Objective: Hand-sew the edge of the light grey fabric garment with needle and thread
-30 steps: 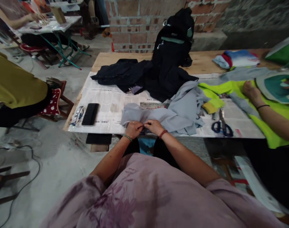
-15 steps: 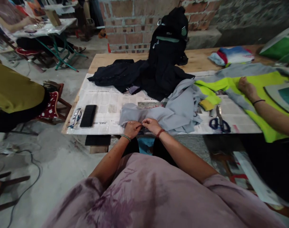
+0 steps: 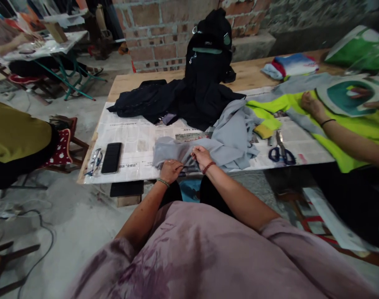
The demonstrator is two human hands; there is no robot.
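Note:
A thin grey garment (image 3: pixel 229 139) lies crumpled along the front edge of the newspaper-covered table. My left hand (image 3: pixel 170 170) is closed on the garment's near edge, at its left end. My right hand (image 3: pixel 202 157) is raised a little above the cloth, thumb and fingertips pinched together; whatever they hold is too small to make out. Navy-handled scissors (image 3: pixel 282 153) rest with blades slightly apart to the right of the garment. A black phone (image 3: pixel 111 158) and eyeglasses (image 3: pixel 95 161) lie to the left of my hands.
Dark clothing (image 3: pixel 152 99) and a black backpack (image 3: pixel 209 50) occupy the table's back. At right, a co-worker's hands (image 3: pixel 315 106) are on a neon-yellow garment (image 3: pixel 348 149). Another person sits at left on a red-cushioned stool (image 3: pixel 64 145). A green bag (image 3: pixel 353 50) stands far right.
My right hand has moved up and away from my left hand, which stays at the cloth edge. The co-worker's other hand and a teal-and-white item have come further into view at right.

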